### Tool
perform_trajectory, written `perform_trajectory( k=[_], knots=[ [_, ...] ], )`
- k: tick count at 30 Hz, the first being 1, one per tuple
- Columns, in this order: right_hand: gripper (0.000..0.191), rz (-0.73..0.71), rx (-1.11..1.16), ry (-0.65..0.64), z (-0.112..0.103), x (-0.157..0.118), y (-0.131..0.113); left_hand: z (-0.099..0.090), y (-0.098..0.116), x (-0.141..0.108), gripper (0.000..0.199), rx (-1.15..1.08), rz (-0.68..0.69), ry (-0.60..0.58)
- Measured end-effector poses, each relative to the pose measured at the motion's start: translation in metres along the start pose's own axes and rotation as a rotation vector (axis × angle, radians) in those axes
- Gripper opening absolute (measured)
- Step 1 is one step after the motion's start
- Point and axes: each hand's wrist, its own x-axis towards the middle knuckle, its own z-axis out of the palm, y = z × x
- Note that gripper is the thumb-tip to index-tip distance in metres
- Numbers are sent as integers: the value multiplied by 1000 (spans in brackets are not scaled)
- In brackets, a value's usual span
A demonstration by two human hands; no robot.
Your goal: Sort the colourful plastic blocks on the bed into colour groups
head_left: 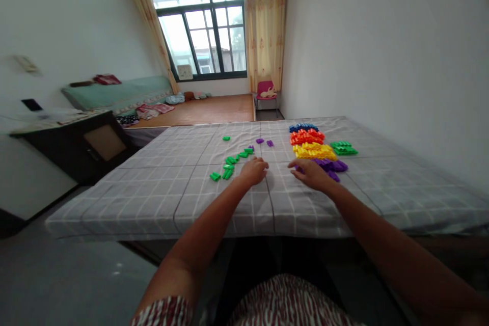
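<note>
My left hand [254, 171] is over the bed-like surface with its fingers loosely bent, and nothing shows in it. Just beyond and left of it lie several loose green plastic pieces [228, 174], short and tube-like, in a scattered line. My right hand [311, 174] has thumb and forefinger apart, with no piece visible between them. It is beside a cluster of purple pieces [330, 165], partly covering them; whether it touches them I cannot tell. Two loose purple pieces [270, 143] lie beyond, between the hands.
Rows of yellow pieces [314, 151], red-orange pieces [306, 136] and blue pieces [303, 128] lie behind the purple cluster. Green pieces [344, 148] are grouped to their right. A grey checked cloth [153, 188] covers the surface. A white wall [401, 61] borders the right.
</note>
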Motion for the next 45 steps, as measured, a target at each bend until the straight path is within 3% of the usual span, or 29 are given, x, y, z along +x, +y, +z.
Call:
perform_trajectory(
  k=[4,7,11,14,19,21,26,30,33,40,43,45],
  knots=[
    [21,-61,-29,-91,33,51,-18,-17,-55,-11,23,-1,-48,-8],
    [24,-54,-103,-143,57,97,-22,-16,-78,-17,29,-24,-55,28],
    [31,1,-200,-175,94,152,-31,-4,-87,-24,33,1,-118,118],
    [35,2,-152,-205,116,183,-38,4,-90,-28,34,49,-105,139],
    [38,127,-86,-90,131,218,-36,5,-97,-28,33,14,-163,141],
    [35,147,-158,-134,136,223,-32,3,-101,-26,36,-32,-220,141],
    [37,-6,-267,-272,146,215,-28,-1,-108,-24,40,-47,-260,108],
    [34,51,-158,-269,134,202,-24,-4,-113,-25,37,-32,-196,72],
    [27,69,-3,-264,113,178,-23,-7,-115,-27,34,-44,-154,38],
    [28,-22,220,-196,46,81,-34,-16,-110,-22,36,-18,-270,64],
    [32,44,271,-79,13,42,-14,-26,-96,-8,37,-10,-215,50],
    [33,111,251,37,-7,14,12,-30,-75,4,40,-44,-156,38]
  ],
)
